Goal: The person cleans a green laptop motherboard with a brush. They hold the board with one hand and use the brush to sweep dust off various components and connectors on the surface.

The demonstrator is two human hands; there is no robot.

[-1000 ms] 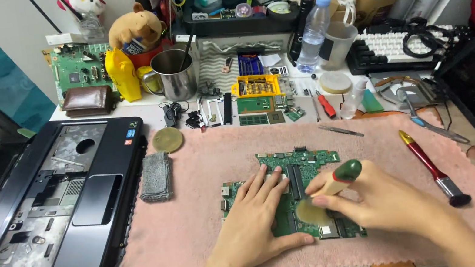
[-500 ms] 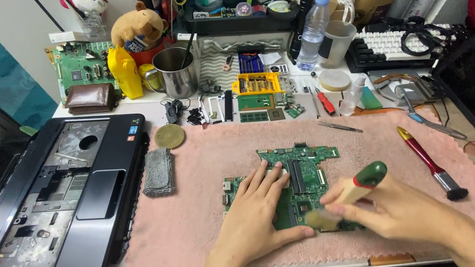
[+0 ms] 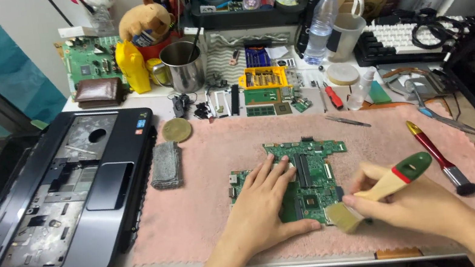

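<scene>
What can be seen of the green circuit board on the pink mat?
The green circuit board lies flat on the pink mat, an irregular shape studded with chips, slots and small connectors. The left hand presses flat on its left part, covering that area. The right hand holds a wooden brush with a green handle end, whose pale bristles touch the board's lower right edge. Its upper edge is uncovered.
</scene>
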